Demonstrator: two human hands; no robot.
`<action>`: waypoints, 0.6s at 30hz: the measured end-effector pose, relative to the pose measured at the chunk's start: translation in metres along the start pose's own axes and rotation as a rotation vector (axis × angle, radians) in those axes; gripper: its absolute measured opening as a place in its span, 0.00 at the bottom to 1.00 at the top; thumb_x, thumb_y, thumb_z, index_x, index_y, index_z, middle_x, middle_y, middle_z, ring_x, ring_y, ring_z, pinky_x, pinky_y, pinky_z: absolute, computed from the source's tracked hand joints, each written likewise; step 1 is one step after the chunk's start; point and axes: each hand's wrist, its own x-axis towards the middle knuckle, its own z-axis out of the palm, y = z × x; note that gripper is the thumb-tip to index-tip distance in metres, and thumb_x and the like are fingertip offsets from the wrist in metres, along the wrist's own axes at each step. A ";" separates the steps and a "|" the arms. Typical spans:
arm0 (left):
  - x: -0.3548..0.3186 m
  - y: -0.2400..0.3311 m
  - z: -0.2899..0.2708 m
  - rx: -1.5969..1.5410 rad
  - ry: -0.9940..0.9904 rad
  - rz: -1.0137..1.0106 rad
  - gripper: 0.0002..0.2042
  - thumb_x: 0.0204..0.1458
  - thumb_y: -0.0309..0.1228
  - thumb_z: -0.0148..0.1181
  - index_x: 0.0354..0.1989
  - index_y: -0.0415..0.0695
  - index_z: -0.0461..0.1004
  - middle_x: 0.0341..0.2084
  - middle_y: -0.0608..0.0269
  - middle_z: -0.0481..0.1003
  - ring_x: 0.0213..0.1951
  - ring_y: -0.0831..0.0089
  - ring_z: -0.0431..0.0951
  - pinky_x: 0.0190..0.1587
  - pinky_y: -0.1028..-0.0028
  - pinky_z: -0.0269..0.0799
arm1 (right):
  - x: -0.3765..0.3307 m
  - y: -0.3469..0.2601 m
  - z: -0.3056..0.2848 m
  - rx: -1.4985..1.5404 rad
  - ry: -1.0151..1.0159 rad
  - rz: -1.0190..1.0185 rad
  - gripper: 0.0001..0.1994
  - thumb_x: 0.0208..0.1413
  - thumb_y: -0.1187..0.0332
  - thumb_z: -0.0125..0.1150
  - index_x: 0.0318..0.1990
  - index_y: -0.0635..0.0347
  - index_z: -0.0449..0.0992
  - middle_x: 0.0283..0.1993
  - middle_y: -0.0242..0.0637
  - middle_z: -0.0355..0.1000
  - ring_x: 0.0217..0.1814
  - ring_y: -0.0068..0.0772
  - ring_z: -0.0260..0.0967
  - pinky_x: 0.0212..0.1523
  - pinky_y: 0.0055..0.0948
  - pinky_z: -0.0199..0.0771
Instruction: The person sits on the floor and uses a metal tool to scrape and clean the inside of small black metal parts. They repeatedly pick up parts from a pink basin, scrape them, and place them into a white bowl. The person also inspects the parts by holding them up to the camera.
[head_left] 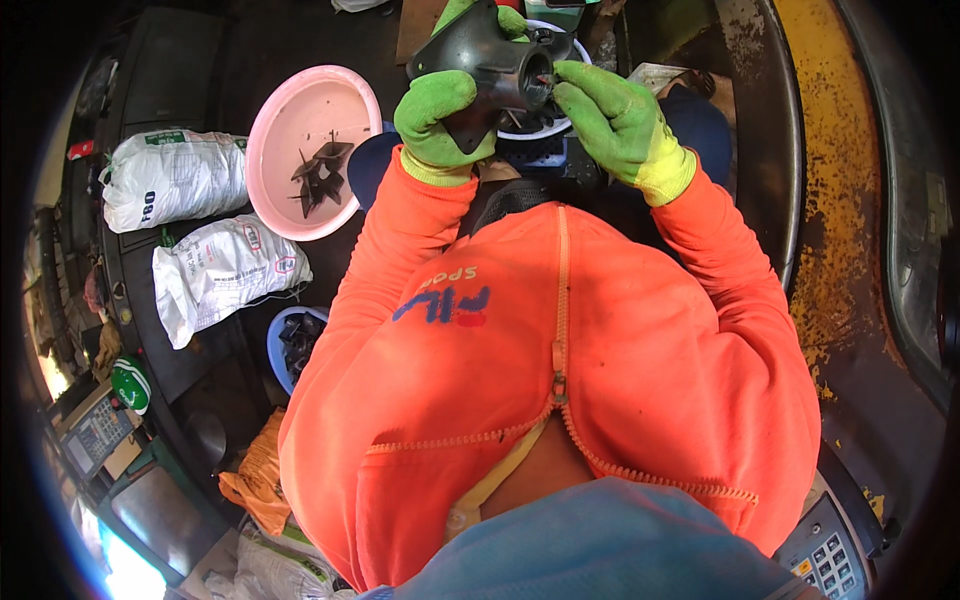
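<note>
My left hand point(437, 118), in a green glove with a yellow cuff, is closed around a black moulded part point(485, 62) with flat flanges and a round, hollow neck. The neck's opening points right, toward my right hand point(612, 118), gloved the same way. Its fingertips are pinched together at the rim of the opening. A tiny reddish thing shows by those fingertips, too small to name. More green glove fingers show at the part's far edge; I cannot tell whose they are. Below the part is a white-rimmed basin point(563, 30) with dark pieces in it, mostly covered.
On the left stands a pink basin point(270, 150) holding several black angular pieces. Two white sacks point(175, 180) lie beside it. Nearer me are a blue basin point(279, 345) of dark pieces and an orange sack point(262, 470). A worn yellow metal frame point(830, 150) rises at right.
</note>
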 end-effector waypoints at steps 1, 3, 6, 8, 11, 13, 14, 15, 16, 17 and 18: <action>0.001 0.001 0.002 0.006 -0.008 0.008 0.46 0.35 0.30 0.68 0.68 0.35 0.55 0.52 0.49 0.70 0.53 0.56 0.74 0.58 0.60 0.72 | 0.000 -0.003 0.000 0.009 -0.002 0.002 0.13 0.59 0.69 0.61 0.49 0.66 0.77 0.45 0.46 0.77 0.44 0.46 0.78 0.43 0.33 0.79; 0.002 0.002 0.006 0.002 -0.020 0.025 0.46 0.35 0.30 0.68 0.68 0.36 0.54 0.52 0.49 0.69 0.53 0.57 0.73 0.58 0.60 0.72 | 0.000 -0.007 0.000 0.026 -0.006 0.012 0.13 0.60 0.70 0.60 0.49 0.66 0.76 0.45 0.46 0.77 0.44 0.45 0.78 0.43 0.33 0.78; 0.004 0.001 0.009 0.001 -0.033 0.053 0.46 0.35 0.29 0.68 0.69 0.38 0.54 0.53 0.50 0.69 0.53 0.57 0.73 0.58 0.61 0.72 | 0.000 -0.014 0.001 0.097 -0.013 0.062 0.13 0.60 0.70 0.59 0.50 0.66 0.76 0.44 0.45 0.77 0.44 0.44 0.78 0.43 0.33 0.78; 0.005 0.001 0.009 0.006 -0.044 0.077 0.47 0.35 0.28 0.68 0.69 0.39 0.53 0.53 0.51 0.68 0.54 0.58 0.72 0.58 0.62 0.72 | 0.001 -0.017 0.002 0.211 -0.035 0.124 0.13 0.61 0.70 0.58 0.50 0.66 0.75 0.44 0.44 0.77 0.44 0.42 0.77 0.43 0.32 0.78; 0.006 -0.001 0.009 0.020 -0.061 0.119 0.47 0.35 0.28 0.69 0.70 0.40 0.52 0.54 0.51 0.68 0.54 0.59 0.72 0.58 0.62 0.71 | 0.001 -0.021 0.003 0.215 -0.011 0.138 0.13 0.63 0.69 0.56 0.51 0.67 0.75 0.43 0.44 0.77 0.44 0.40 0.77 0.43 0.31 0.77; 0.006 -0.002 0.008 0.039 -0.070 0.155 0.47 0.36 0.27 0.69 0.70 0.41 0.52 0.55 0.52 0.67 0.55 0.59 0.72 0.58 0.63 0.71 | 0.001 -0.024 0.005 0.226 -0.016 0.072 0.13 0.64 0.68 0.55 0.52 0.66 0.74 0.43 0.43 0.77 0.44 0.37 0.77 0.42 0.29 0.77; 0.006 -0.003 0.007 0.043 -0.079 0.162 0.48 0.36 0.27 0.70 0.70 0.42 0.52 0.55 0.53 0.67 0.55 0.60 0.71 0.58 0.63 0.71 | 0.001 -0.025 0.006 0.236 -0.016 0.068 0.14 0.64 0.68 0.54 0.52 0.66 0.74 0.43 0.42 0.77 0.44 0.35 0.77 0.42 0.29 0.76; 0.006 -0.003 0.006 0.076 -0.096 0.189 0.48 0.37 0.28 0.71 0.70 0.43 0.51 0.56 0.53 0.66 0.55 0.60 0.71 0.58 0.63 0.71 | 0.001 -0.026 0.007 0.325 -0.023 0.135 0.14 0.64 0.68 0.54 0.53 0.66 0.73 0.43 0.41 0.77 0.43 0.32 0.76 0.41 0.28 0.76; 0.006 -0.004 0.005 0.108 -0.111 0.213 0.48 0.37 0.28 0.72 0.70 0.44 0.51 0.57 0.54 0.65 0.56 0.61 0.71 0.59 0.64 0.71 | 0.000 -0.028 0.008 0.423 -0.031 0.238 0.15 0.64 0.67 0.54 0.54 0.66 0.73 0.42 0.40 0.77 0.42 0.30 0.76 0.40 0.27 0.76; 0.007 -0.004 0.002 0.142 -0.129 0.240 0.48 0.38 0.29 0.73 0.71 0.44 0.51 0.57 0.55 0.65 0.56 0.61 0.71 0.59 0.64 0.70 | 0.000 -0.030 0.009 0.522 -0.038 0.336 0.15 0.65 0.67 0.54 0.54 0.66 0.72 0.42 0.38 0.76 0.40 0.27 0.75 0.39 0.26 0.76; 0.007 -0.005 0.000 0.215 -0.077 0.261 0.49 0.38 0.33 0.75 0.71 0.45 0.51 0.58 0.56 0.64 0.57 0.61 0.69 0.60 0.64 0.68 | -0.001 -0.032 0.010 0.564 -0.049 0.402 0.15 0.65 0.66 0.54 0.54 0.65 0.72 0.41 0.37 0.76 0.39 0.24 0.74 0.38 0.25 0.75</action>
